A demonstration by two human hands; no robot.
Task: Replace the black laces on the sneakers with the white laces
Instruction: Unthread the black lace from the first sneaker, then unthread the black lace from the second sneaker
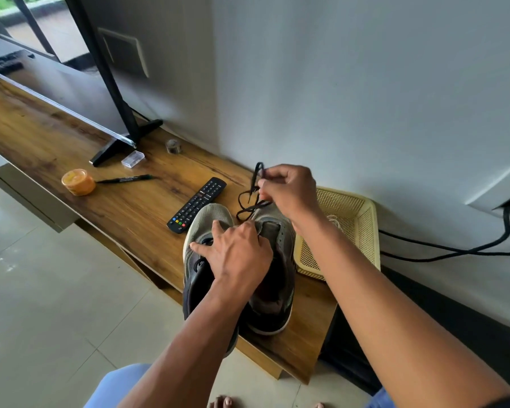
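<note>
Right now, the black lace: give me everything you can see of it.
The black lace is a thin, flat-looking cord, limp and looped. The right hand pinches it and holds it up above the toe of the right sneaker, one loop sticking up past the fingers, the rest hanging in loose curls toward the sneaker's front. Whether it is still threaded through any eyelet cannot be told. The left hand rests on the sneakers.

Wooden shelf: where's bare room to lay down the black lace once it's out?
Bare wood on the wooden shelf lies between the round orange tub, the black marker pen and the black remote control, and left of the tub. It is crowded around the grey sneakers, both hands and the yellow plastic basket.
</note>
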